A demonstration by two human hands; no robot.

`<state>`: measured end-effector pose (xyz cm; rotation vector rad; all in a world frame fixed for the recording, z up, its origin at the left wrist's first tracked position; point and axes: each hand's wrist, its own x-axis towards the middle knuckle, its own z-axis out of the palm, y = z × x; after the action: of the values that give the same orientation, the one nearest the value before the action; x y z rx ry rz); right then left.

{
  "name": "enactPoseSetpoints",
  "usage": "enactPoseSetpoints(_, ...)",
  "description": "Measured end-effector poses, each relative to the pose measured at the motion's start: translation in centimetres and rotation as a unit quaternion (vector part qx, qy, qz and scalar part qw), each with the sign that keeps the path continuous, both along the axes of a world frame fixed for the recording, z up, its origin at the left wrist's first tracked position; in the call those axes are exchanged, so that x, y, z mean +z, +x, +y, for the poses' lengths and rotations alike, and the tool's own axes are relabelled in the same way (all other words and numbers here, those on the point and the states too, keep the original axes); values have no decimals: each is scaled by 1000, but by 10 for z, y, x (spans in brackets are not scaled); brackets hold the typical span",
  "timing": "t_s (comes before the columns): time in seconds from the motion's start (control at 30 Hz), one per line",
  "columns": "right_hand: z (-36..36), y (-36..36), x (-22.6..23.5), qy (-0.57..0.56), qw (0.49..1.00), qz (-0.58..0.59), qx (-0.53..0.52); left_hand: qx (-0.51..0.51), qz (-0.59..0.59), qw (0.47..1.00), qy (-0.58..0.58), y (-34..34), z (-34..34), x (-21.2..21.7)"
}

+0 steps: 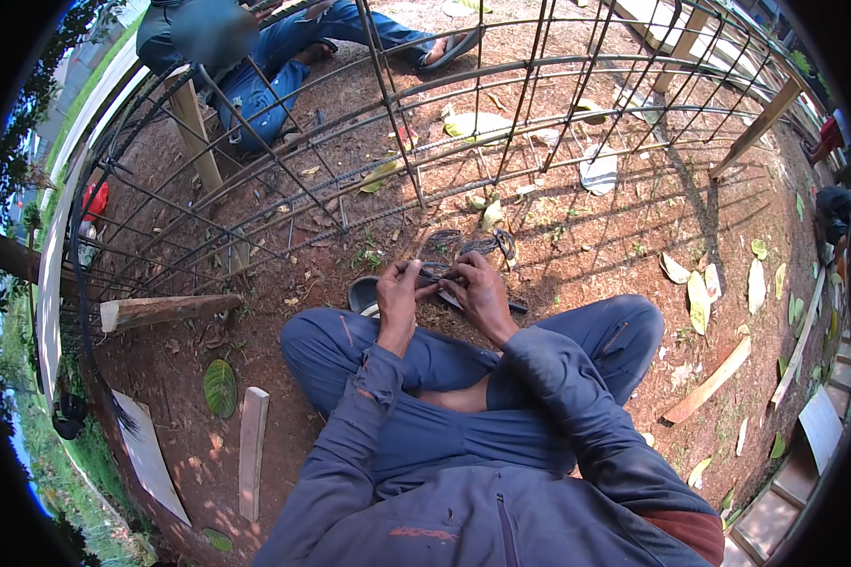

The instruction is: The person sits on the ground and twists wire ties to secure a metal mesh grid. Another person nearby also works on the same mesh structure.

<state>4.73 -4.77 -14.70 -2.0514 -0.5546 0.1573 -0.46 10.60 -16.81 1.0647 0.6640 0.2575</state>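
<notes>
I sit cross-legged, with both hands close together above my shins. My left hand is closed, thumb and fingers pinching some dark thin wire. The right hand pinches the same wire from the other side, its fingers bent. Just beyond my fingers a loose, tangled bundle of dark wire lies on the soil. A dark sandal shows beside my left hand. Below my right hand, a dark bar-like piece pokes out; its kind is unclear.
A rebar cage curves across in front, propped by wooden stakes. Another person in jeans sits behind it at the far left. Wood pieces and a plank lie on either side. Leaves litter the soil.
</notes>
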Motion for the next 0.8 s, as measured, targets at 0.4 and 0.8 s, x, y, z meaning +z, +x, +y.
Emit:
enactPoseSetpoints(0.4, -3, 5, -1, 91, 994, 57, 13, 19, -4, 1000, -24, 1, 4, -1)
enactPoseSetpoints(0.8, -2, 7, -27, 79, 996, -47, -7, -27, -31, 998, -53, 0, 5, -1)
